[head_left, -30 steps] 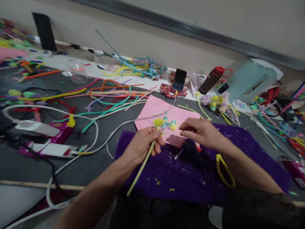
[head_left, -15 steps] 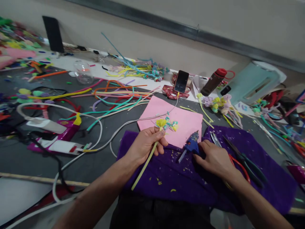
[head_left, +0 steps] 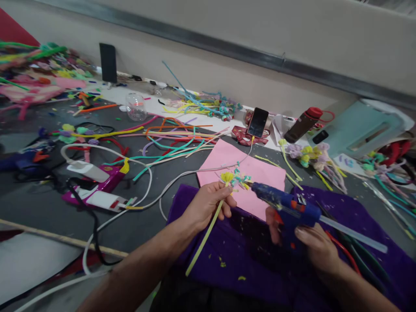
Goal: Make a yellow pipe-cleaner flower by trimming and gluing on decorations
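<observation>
My left hand [head_left: 208,206] is closed around a pale green pipe-cleaner stem [head_left: 204,240] topped by a small yellow and teal flower [head_left: 234,178]. My right hand [head_left: 312,245] grips a blue hot glue gun [head_left: 286,206] with a clear glue stick [head_left: 352,234] sticking out behind. The gun's nozzle points left, almost touching the flower head. Both hands hover over a purple cloth [head_left: 247,255], with a pink sheet [head_left: 242,175] just beyond.
Loose coloured pipe cleaners [head_left: 172,136] litter the grey table. A phone [head_left: 258,122], a brown bottle with a red cap [head_left: 302,123], finished flowers [head_left: 308,156], a white cable [head_left: 143,190], a magenta glue gun [head_left: 100,188] and a teal stool [head_left: 357,128] lie around. Pliers handles [head_left: 344,251] rest on the cloth.
My right hand left the flower, reached down to the blue glue gun on the cloth, and has lifted it with the nozzle brought up to the flower. My left hand kept its hold.
</observation>
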Action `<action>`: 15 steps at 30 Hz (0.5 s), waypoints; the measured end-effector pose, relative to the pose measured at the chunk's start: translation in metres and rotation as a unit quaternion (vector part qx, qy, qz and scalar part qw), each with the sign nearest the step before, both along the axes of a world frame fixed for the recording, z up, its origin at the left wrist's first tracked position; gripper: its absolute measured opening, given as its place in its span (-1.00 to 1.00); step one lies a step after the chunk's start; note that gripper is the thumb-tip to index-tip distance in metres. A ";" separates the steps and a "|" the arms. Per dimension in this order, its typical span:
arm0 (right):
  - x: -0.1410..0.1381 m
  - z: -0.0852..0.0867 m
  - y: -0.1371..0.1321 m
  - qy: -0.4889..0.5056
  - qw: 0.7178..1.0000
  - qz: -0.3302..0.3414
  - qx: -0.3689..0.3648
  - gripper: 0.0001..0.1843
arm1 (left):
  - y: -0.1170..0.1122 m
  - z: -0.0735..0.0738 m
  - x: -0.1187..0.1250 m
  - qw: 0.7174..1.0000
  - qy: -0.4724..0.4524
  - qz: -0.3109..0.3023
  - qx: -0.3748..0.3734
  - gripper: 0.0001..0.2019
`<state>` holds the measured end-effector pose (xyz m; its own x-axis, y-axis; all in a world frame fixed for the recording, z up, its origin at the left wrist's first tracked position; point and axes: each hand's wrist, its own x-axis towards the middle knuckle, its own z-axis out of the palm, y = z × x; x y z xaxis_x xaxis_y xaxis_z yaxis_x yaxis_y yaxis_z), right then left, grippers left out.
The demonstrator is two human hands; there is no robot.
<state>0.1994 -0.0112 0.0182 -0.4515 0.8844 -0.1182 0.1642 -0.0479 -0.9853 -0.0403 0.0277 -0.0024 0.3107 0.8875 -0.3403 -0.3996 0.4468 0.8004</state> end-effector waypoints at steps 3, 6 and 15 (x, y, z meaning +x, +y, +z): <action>-0.011 -0.003 0.005 -0.019 0.999 0.041 0.030 -0.56 | 0.001 -0.002 0.000 1.000 -0.006 0.003 -0.001 -0.78; -0.014 -0.007 0.008 -0.060 0.994 0.076 0.041 -0.55 | 0.000 -0.003 0.000 1.000 -0.006 0.003 0.002 -0.77; -0.008 -0.021 0.009 -0.078 0.992 0.068 0.072 -0.58 | -0.002 -0.003 0.002 1.000 0.007 -0.017 0.002 -0.76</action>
